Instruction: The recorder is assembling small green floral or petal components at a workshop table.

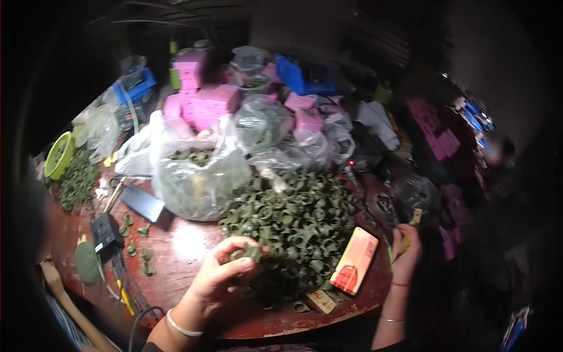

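Note:
My left hand (pixel 214 276), a white bangle at its wrist, pinches a small green ring (pixel 252 253) between thumb and fingers. Just beyond it spreads a large heap of similar dark green rings (pixel 287 217). Over the table's right side, my right hand (pixel 406 258) is closed around a slim tool (pixel 403 243) with yellow-green showing; its exact kind is unclear. An orange-pink rectangular block (pixel 355 258) with a red marking lies between the heap and my right hand. A yellow paper tag (pixel 321 300) rests at the heap's near edge.
Beyond the heap stand a clear bag (pixel 199 182) of green pieces, pink boxes (pixel 214 105) and a blue bin (pixel 305 75). Leftward are a phone (pixel 142 202), a black device (pixel 107 233) with cables, and a lime basin (pixel 59 156). Another person's hand (pixel 53 277) is at the left edge.

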The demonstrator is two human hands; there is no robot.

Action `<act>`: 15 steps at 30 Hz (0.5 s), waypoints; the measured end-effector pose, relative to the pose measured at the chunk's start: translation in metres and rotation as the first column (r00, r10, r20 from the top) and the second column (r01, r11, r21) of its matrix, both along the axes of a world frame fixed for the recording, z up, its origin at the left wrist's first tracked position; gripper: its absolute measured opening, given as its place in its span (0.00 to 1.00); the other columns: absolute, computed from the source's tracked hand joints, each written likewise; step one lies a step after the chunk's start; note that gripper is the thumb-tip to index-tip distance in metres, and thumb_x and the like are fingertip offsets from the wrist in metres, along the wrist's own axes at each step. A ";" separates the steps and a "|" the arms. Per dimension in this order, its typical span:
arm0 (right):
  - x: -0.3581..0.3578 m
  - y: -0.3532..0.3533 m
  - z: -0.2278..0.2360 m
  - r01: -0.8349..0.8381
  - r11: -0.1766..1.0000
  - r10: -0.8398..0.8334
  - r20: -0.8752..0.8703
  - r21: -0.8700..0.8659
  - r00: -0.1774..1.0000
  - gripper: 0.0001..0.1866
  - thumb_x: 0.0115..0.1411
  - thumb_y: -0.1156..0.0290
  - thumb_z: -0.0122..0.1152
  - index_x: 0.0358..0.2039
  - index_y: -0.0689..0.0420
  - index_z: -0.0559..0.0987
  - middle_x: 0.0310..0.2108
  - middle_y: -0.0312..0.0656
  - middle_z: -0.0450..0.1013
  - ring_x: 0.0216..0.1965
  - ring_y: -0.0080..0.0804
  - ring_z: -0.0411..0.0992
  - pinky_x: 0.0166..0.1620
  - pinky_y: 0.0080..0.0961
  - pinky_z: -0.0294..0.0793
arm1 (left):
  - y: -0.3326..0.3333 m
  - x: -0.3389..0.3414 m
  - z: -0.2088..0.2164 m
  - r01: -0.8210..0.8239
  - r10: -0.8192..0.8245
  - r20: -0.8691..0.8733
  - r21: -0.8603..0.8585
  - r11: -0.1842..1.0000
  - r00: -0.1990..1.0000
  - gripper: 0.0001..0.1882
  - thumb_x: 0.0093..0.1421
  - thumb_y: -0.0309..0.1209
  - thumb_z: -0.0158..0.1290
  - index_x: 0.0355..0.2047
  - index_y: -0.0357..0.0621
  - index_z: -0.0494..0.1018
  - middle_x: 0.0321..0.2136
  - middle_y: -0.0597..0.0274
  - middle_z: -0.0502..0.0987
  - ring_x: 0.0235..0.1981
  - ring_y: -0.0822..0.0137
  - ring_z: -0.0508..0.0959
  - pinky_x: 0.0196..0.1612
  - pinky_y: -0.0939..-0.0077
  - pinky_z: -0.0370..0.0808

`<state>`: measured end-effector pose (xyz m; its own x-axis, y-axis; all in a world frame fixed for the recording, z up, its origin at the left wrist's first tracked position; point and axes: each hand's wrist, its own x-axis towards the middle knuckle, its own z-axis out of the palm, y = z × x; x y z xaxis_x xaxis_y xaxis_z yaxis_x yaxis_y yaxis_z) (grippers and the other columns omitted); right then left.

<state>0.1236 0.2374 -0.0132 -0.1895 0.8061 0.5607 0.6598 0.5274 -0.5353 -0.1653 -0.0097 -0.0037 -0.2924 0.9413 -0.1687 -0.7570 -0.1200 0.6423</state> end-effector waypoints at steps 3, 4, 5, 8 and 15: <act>0.036 0.035 -0.020 0.016 0.999 -0.021 0.173 0.030 0.985 0.10 0.56 0.76 0.64 0.39 0.60 0.75 0.29 0.48 0.73 0.31 0.42 0.73 0.37 0.32 0.72 | -0.004 -0.003 0.006 0.076 -0.074 0.017 -0.075 0.994 0.997 0.16 0.57 0.26 0.60 0.46 0.46 0.72 0.31 0.69 0.75 0.22 0.84 0.69 0.17 0.90 0.56; 0.044 0.042 -0.024 0.012 1.000 -0.016 0.228 0.017 0.973 0.11 0.55 0.76 0.64 0.39 0.60 0.75 0.28 0.48 0.72 0.30 0.44 0.72 0.36 0.33 0.72 | -0.004 -0.003 0.012 0.094 -0.091 0.035 -0.095 0.991 0.995 0.16 0.57 0.27 0.60 0.45 0.47 0.73 0.31 0.70 0.75 0.23 0.84 0.69 0.18 0.91 0.56; 0.045 0.045 -0.027 -0.005 1.000 0.000 0.248 0.020 0.969 0.11 0.55 0.76 0.64 0.39 0.60 0.75 0.28 0.49 0.72 0.30 0.45 0.72 0.36 0.34 0.72 | -0.004 -0.001 0.013 0.072 -0.071 0.020 -0.091 0.993 0.997 0.16 0.57 0.27 0.59 0.46 0.45 0.71 0.32 0.68 0.74 0.21 0.84 0.66 0.17 0.91 0.56; 0.047 0.050 -0.030 -0.008 0.999 -0.002 0.280 0.036 0.960 0.09 0.59 0.76 0.60 0.41 0.60 0.75 0.28 0.51 0.71 0.31 0.48 0.71 0.37 0.34 0.71 | 0.001 -0.002 0.004 0.050 -0.048 0.029 -0.056 0.997 0.998 0.16 0.58 0.27 0.58 0.47 0.44 0.70 0.34 0.64 0.75 0.19 0.84 0.64 0.17 0.92 0.56; -0.008 -0.018 -0.007 0.039 0.972 -0.030 -0.041 0.230 0.999 0.12 0.63 0.79 0.54 0.47 0.65 0.72 0.39 0.50 0.74 0.40 0.41 0.72 0.47 0.31 0.70 | -0.001 -0.002 -0.001 0.045 -0.045 0.005 -0.006 0.999 0.999 0.18 0.58 0.26 0.60 0.48 0.46 0.71 0.36 0.64 0.78 0.27 0.83 0.75 0.18 0.91 0.61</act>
<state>0.1152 0.2198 -0.0199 -0.1398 0.6600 0.7382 0.6616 0.6169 -0.4262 -0.1671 -0.0105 -0.0046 -0.2489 0.9524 -0.1758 -0.7648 -0.0819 0.6390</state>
